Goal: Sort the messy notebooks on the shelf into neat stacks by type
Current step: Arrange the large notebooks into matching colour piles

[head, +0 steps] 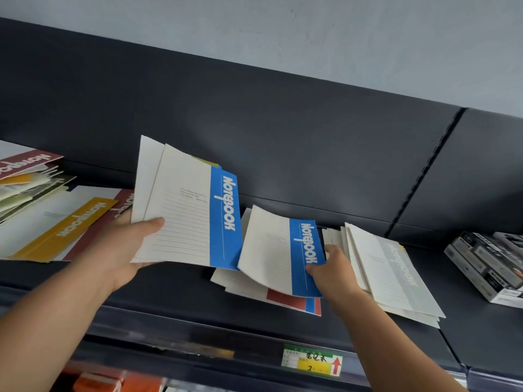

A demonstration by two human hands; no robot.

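The left hand [124,250] has its grip closed on a bundle of white lined paper notebooks [181,210], thumb pressed on the top cover's lower left part and the other fingers underneath. The top cover has a blue band down its right edge. The bundle is held clear above the dark grey metal shelf [175,290]. Its long axis runs from the near edge up toward the back panel [254,123], and the word NOTEBOOK reads down the band.

Just to its right, the right hand [331,267] pinches the lower right corner of a second blue-banded white notebook [271,250], thumb on the band. This one points the same way with its far end leaning slightly left, and it bows over a loose pile of white notebooks [243,284] lying on the shelf. One in that pile has a red and blue edge.

Beside the right wrist lies a fanned stack of grey-banded white notebooks [396,270]. Further right are black and white boxes [486,267]. At far left, a yellow-banded notebook [70,224] lies over a maroon one, near a jumbled heap of notebooks [28,182]. A green and yellow price label [311,362] sits on the shelf's front rail.
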